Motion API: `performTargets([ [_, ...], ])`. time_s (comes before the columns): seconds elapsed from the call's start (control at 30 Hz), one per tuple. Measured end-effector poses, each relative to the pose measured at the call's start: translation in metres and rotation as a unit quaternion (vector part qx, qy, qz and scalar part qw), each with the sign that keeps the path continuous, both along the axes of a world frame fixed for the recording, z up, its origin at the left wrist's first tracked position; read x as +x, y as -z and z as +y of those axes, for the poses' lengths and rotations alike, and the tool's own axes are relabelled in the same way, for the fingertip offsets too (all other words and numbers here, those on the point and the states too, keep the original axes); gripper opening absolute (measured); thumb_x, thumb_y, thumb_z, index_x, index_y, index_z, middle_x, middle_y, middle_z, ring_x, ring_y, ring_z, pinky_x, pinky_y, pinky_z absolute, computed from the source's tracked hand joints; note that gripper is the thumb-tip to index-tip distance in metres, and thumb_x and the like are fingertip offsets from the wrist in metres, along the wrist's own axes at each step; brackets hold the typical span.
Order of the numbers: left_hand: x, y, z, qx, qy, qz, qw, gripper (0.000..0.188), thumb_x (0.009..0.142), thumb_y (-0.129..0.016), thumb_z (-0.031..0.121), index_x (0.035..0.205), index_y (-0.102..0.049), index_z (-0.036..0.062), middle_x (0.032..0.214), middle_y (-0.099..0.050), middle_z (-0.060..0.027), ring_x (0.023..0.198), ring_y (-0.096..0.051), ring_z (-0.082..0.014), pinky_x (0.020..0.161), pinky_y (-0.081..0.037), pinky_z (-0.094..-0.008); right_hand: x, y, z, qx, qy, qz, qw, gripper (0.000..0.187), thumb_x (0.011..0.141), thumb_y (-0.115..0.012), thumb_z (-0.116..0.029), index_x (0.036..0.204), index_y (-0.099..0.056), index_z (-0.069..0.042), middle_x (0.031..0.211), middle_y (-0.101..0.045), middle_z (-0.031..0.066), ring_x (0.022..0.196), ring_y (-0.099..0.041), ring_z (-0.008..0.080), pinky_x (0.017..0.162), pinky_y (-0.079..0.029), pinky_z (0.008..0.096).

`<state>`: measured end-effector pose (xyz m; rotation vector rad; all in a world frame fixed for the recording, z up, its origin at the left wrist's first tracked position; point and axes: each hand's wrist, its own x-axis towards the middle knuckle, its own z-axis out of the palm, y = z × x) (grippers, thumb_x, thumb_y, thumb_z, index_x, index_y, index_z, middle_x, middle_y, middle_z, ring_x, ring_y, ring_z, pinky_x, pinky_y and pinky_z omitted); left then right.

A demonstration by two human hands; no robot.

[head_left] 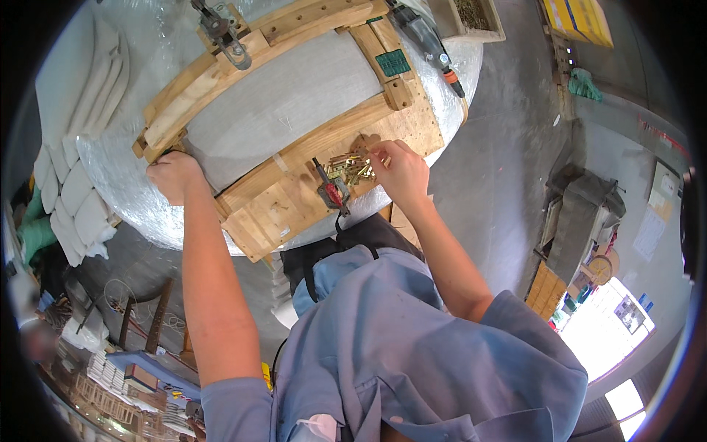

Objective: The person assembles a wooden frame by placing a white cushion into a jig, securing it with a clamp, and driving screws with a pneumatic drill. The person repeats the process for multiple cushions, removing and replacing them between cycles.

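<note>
A curved wooden frame (188,87) lies on a plywood board (274,221), with a grey-white panel (287,99) set inside it. My left hand (177,178) is closed at the frame's left lower corner, its fingertips partly hidden by the wood. Over a pile of brass-coloured metal fasteners (352,168) on the board's near edge, my right hand (403,175) has its fingers bent together; what is between them is too small to tell. A black-and-red tool (333,193) lies just left of the pile.
A metal toggle clamp (222,33) sits on the frame's far rail. Beyond the frame's right end lies a dark power tool (421,37) with an orange collar. Plastic wrap (121,173) covers the round work surface. White curved panels (81,88) are stacked at the left.
</note>
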<state>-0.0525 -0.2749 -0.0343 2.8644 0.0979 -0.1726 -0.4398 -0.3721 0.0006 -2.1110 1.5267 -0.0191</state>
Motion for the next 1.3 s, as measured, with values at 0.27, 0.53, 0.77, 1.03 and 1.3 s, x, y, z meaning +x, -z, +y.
performTargets([
  [0.27, -0.003, -0.01, -0.008, 0.001, -0.018, 0.026, 1.0, 0.039, 0.11, -0.04, 0.029, 0.127, -0.058, -0.0015, 0.128, -0.068, -0.0231, 0.111, -0.071, -0.0431, 0.097, -0.054, -0.0563, 0.005, 0.011, 0.002, -0.002, -0.025, 0.018, 1.0, 0.016, 0.093, -0.078, -0.028, 0.102, -0.079, -0.016, 0.094, -0.077, 0.0003, 0.081, -0.077, 0.0229, 0.07, -0.06, 0.0403],
  [0.53, 0.0, -0.006, -0.004, -0.005, -0.013, 0.019, 1.0, 0.05, 0.108, -0.041, 0.032, 0.136, -0.055, -0.0067, 0.137, -0.065, -0.0283, 0.12, -0.069, -0.0458, 0.101, -0.054, -0.0592, 0.01, 0.01, -0.001, -0.038, -0.03, 0.002, 0.999, 0.014, 0.093, -0.079, -0.027, 0.099, -0.079, -0.015, 0.092, -0.078, 0.0015, 0.077, -0.076, 0.023, 0.068, -0.058, 0.0394],
  [0.77, 0.004, 0.002, -0.001, 0.018, -0.02, 0.021, 0.999, 0.038, 0.111, -0.041, 0.03, 0.129, -0.056, -0.0001, 0.131, -0.066, -0.0212, 0.116, -0.069, -0.0414, 0.095, -0.056, -0.0567, 0.039, -0.049, -0.031, -0.024, 0.06, -0.062, 0.996, 0.011, 0.091, -0.081, -0.021, 0.097, -0.077, -0.012, 0.091, -0.078, 0.002, 0.075, -0.074, 0.0228, 0.064, -0.055, 0.0358],
  [1.03, 0.003, -0.002, -0.003, 0.011, -0.021, 0.016, 1.0, 0.037, 0.11, -0.042, 0.03, 0.128, -0.056, 0.0001, 0.129, -0.067, -0.0212, 0.115, -0.069, -0.0422, 0.095, -0.056, -0.0579, 0.112, -0.012, -0.113, -0.095, 0.081, -0.086, 0.988, 0.016, 0.093, -0.077, -0.03, 0.097, -0.081, -0.015, 0.092, -0.081, 0.004, 0.085, -0.077, 0.0288, 0.076, -0.056, 0.0414],
  [1.3, 0.005, 0.001, -0.001, 0.023, -0.019, 0.027, 0.999, 0.037, 0.11, -0.042, 0.03, 0.126, -0.055, -0.0001, 0.13, -0.066, -0.0215, 0.116, -0.069, -0.042, 0.092, -0.058, -0.0574, 0.125, 0.024, -0.145, -0.172, 0.082, -0.028, 0.981, 0.023, 0.094, -0.073, -0.039, 0.103, -0.083, -0.02, 0.09, -0.081, 0.0037, 0.081, -0.076, 0.0271, 0.08, -0.05, 0.0464],
])
